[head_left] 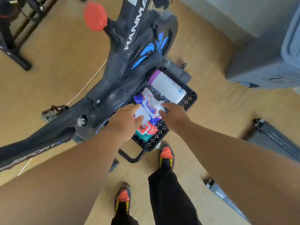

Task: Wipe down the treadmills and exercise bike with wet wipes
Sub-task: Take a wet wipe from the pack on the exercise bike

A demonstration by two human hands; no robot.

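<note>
A black exercise bike (129,51) with blue markings and a red knob (95,16) stretches across the floor from upper middle to lower left. Beside it lies a black perforated basket (189,101) holding a wet wipes pack (150,104), a white canister with a purple cap (167,86) and a red and green pack (146,131). My left hand (125,122) presses on the near end of the wipes pack, thumb against it. My right hand (172,115) pinches a white wipe at the pack's opening. The image is blurred.
The floor is tan. A black frame (11,38) stands at upper left. A grey bin (266,51) fills the upper right. Grey treadmill parts (274,140) lie at right. My feet in orange and black shoes (165,155) stand just before the basket.
</note>
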